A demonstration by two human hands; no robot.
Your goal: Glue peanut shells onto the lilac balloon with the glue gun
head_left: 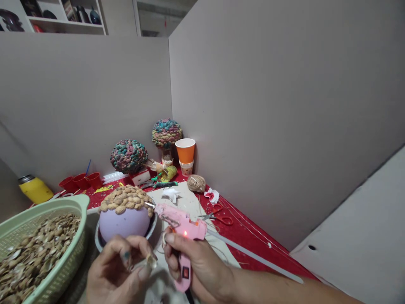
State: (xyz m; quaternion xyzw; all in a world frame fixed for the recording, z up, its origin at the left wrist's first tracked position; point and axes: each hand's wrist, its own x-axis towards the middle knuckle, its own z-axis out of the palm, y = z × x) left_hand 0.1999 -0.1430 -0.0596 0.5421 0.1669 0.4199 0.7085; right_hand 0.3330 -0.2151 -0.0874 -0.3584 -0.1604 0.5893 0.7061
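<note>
My right hand (205, 259) is wrapped round the handle of a pink hot glue gun (180, 217), whose small light glows orange. A long clear glue stick (253, 253) sticks out of its back end. The metal nozzle is close to the edge of the peanut shells (126, 198) that cover the top of a lilac balloon (125, 223). The balloon rests in a metal bowl (98, 242). In front of it, my left hand (118, 270) pinches a peanut shell (151, 260) between thumb and fingers, its pale inside partly showing.
A green basket (82, 219) of peanut shells stands at left. Behind are red cups (95, 180), two painted domes (129, 156) (166, 133), pliers (166, 184), an orange cup (185, 151) and twine (196, 183). Red scissors (223, 219) lie right, beside a grey partition (268, 105).
</note>
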